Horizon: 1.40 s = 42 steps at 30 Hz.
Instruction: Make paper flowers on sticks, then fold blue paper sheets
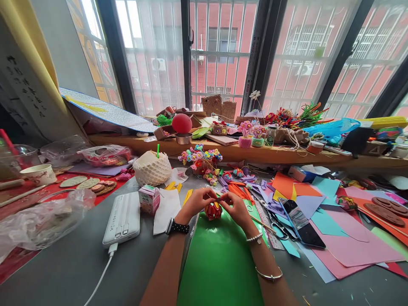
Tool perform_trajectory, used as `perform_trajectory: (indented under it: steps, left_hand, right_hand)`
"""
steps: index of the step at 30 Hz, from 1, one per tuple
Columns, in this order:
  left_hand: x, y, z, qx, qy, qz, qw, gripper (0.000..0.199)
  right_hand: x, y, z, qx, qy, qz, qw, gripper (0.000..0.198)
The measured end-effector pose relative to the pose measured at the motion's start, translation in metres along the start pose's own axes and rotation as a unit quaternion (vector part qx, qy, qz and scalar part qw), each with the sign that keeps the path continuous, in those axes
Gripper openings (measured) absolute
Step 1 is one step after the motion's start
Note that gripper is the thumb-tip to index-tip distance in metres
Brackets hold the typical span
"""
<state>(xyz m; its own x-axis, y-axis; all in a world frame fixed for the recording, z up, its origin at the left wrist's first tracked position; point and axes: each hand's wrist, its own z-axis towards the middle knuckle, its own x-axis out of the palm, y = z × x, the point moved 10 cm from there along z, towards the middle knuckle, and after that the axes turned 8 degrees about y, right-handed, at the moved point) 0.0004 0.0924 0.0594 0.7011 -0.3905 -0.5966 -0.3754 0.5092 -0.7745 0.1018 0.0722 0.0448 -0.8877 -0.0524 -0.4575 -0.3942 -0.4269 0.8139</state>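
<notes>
Red-and-yellow openwork ball [213, 211] sits at the far end of a glossy green mat [219, 263], directly below the meeting fingers of both hands. The left hand [196, 204] and the right hand [235, 208] reach in from either side, thumbs and index fingers pinching what looks like a small dark strip [218, 199] just at the top of the ball (whether it is joined to the ball, I cannot tell). A dotted black wristband [178, 228] circles the left wrist; a beaded bracelet [254, 238] and a silver bangle [269, 276] are on the right arm. Left of the mat, on the grey surface [57, 276], a white power bank [123, 219] with a cable plugged in lies near a small pink carton [149, 199] and a white napkin [167, 211]. Behind these sits a netted round fruit [153, 168] with a green straw, near a cluster of colourful little flowers [200, 158]. To the right, scissors [279, 230] lie beside a dark phone [302, 223], with pink paper [360, 244] farther right. On the window ledge [127, 143], a red ball [182, 123] rests above a metal ring [184, 138].
</notes>
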Motion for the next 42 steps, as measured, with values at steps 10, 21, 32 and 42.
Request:
perform_trajectory:
  steps: [10, 21, 32, 42]
  left_hand:
    - [0.003, 0.009, 0.004, -0.011, 0.001, 0.003, 1.0, 0.013]
    - [0.005, 0.004, 0.004, -0.008, -0.003, 0.001, 1.0, 0.026]
    - [0.009, 0.003, 0.005, -0.005, 0.005, 0.014, 1.0, 0.027]
    - [0.013, 0.001, 0.006, -0.003, 0.008, 0.058, 0.998, 0.044]
  right_hand:
    - [0.002, -0.006, 0.0, 0.017, -0.012, -0.009, 1.0, 0.007]
    - [-0.003, -0.008, -0.001, 0.035, -0.042, -0.012, 0.998, 0.011]
    - [-0.006, -0.01, -0.003, 0.043, -0.069, -0.017, 0.997, 0.01]
    - [-0.011, -0.017, -0.004, 0.055, -0.091, -0.008, 0.994, 0.021]
